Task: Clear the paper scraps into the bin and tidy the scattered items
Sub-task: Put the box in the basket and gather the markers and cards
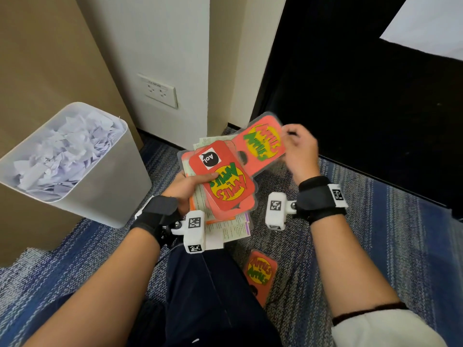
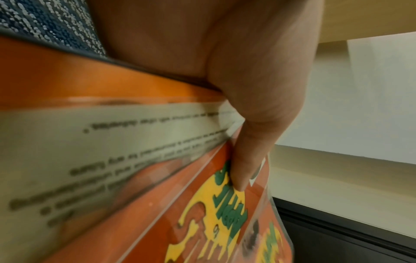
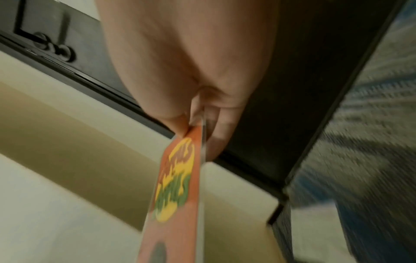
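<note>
Pinching card edge-on, fingers visible

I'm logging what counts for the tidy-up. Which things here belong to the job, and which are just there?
Job:
- bin holding paper scraps
- stack held by left hand
- red card pinched by right hand
- card on the carpet

Just there:
- wall socket
- dark door

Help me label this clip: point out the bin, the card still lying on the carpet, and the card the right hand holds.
bin (image 1: 110, 186), head view, bare front wall.
card on the carpet (image 1: 260, 271), head view, its round logo.
card in the right hand (image 1: 263, 142), head view, its logo.
</note>
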A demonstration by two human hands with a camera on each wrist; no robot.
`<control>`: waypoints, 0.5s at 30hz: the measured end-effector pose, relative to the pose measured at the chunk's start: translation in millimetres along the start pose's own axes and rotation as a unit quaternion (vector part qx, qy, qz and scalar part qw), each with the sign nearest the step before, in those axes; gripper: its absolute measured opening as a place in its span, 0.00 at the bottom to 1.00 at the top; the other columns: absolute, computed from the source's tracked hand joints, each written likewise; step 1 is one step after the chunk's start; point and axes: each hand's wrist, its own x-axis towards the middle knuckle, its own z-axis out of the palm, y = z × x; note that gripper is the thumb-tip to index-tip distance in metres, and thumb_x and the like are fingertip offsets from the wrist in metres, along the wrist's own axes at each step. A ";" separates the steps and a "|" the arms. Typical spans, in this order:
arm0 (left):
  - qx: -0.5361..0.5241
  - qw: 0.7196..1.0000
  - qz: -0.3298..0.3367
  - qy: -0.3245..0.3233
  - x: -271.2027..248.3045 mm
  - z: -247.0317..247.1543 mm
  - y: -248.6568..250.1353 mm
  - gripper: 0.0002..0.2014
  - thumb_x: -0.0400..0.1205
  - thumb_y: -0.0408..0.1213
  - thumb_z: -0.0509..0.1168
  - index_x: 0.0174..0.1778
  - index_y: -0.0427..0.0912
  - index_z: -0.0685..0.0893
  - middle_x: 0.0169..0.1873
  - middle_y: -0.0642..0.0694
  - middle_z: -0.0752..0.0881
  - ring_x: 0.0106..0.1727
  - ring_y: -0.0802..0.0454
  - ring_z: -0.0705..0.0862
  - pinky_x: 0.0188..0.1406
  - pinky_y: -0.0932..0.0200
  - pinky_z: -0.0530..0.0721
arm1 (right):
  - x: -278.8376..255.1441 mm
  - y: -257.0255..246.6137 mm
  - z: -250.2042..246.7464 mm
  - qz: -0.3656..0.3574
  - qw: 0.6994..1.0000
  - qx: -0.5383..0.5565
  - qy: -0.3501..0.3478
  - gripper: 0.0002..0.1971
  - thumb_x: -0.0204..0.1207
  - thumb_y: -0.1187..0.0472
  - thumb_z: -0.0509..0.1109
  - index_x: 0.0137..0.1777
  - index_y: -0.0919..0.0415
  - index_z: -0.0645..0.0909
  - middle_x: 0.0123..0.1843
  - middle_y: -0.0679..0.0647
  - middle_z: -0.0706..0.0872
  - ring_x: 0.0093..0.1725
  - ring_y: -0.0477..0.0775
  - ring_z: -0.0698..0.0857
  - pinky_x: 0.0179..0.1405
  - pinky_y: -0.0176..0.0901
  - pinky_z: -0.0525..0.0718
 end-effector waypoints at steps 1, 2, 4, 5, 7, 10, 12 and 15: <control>0.003 1.000 -0.002 -0.002 -0.6 -1.5 0.8 0.21 0.76 0.27 0.73 0.65 0.37 0.83 0.55 0.35 0.89 0.54 0.34 0.89 0.50 0.36 0.88 | 10.9 -2.5 -10.5 -0.039 0.997 -0.019 0.060 0.09 0.81 0.65 0.66 0.50 0.51 0.84 0.44 0.50 0.88 0.40 0.45 0.86 0.41 0.47 0.86; 0.007 1.000 -0.004 -0.002 -0.7 -4.4 1.5 0.21 0.76 0.27 0.73 0.65 0.37 0.83 0.55 0.35 0.89 0.54 0.34 0.89 0.51 0.36 0.88 | 20.6 -6.8 -21.1 -0.067 0.992 -0.028 0.105 0.09 0.80 0.64 0.66 0.50 0.50 0.85 0.44 0.49 0.88 0.41 0.43 0.84 0.42 0.43 0.84; 0.014 1.000 -0.005 0.001 0.6 -9.9 2.6 0.22 0.75 0.28 0.74 0.66 0.37 0.83 0.56 0.35 0.89 0.55 0.35 0.89 0.54 0.35 0.87 | 34.2 -19.1 -38.4 -0.103 0.990 -0.042 0.086 0.09 0.81 0.62 0.65 0.51 0.49 0.85 0.45 0.47 0.87 0.41 0.39 0.82 0.44 0.38 0.81; 0.016 1.000 -0.005 0.005 1.7 -12.9 2.7 0.22 0.75 0.28 0.74 0.66 0.37 0.83 0.56 0.35 0.89 0.55 0.35 0.89 0.54 0.34 0.87 | 36.4 -25.9 -40.1 -0.111 0.992 -0.051 0.026 0.09 0.82 0.63 0.65 0.52 0.51 0.86 0.46 0.47 0.87 0.42 0.37 0.82 0.45 0.35 0.80; 0.019 1.000 -0.006 0.006 5.6 -14.4 1.3 0.23 0.75 0.28 0.74 0.67 0.38 0.82 0.55 0.35 0.89 0.55 0.35 0.89 0.54 0.34 0.87 | 29.6 -34.1 -26.7 -0.102 0.984 -0.081 -0.125 0.09 0.82 0.66 0.67 0.54 0.55 0.87 0.49 0.47 0.88 0.43 0.34 0.84 0.48 0.30 0.81; 0.011 1.000 -0.006 -0.003 7.7 -6.4 -3.3 0.23 0.75 0.30 0.75 0.67 0.37 0.83 0.56 0.34 0.89 0.56 0.34 0.88 0.56 0.34 0.86 | 7.1 -21.1 14.5 -0.082 0.965 -0.125 -0.213 0.06 0.80 0.63 0.72 0.52 0.55 0.89 0.48 0.47 0.91 0.47 0.39 0.87 0.54 0.37 0.84; -0.003 1.000 -0.003 -0.010 9.1 0.0 -6.9 0.23 0.75 0.35 0.76 0.67 0.37 0.83 0.57 0.34 0.88 0.58 0.33 0.87 0.60 0.34 0.84 | -8.6 -4.1 37.1 -0.054 0.970 -0.141 -0.192 0.05 0.78 0.59 0.75 0.51 0.55 0.89 0.46 0.47 0.91 0.46 0.40 0.87 0.54 0.39 0.84; 0.004 1.000 0.009 -0.014 12.6 3.3 -11.1 0.24 0.74 0.39 0.77 0.66 0.39 0.84 0.58 0.36 0.89 0.58 0.36 0.88 0.60 0.38 0.85 | -27.0 13.2 56.2 -0.058 0.977 -0.141 -0.148 0.07 0.73 0.53 0.79 0.47 0.54 0.91 0.42 0.43 0.88 0.40 0.36 0.84 0.45 0.36 0.82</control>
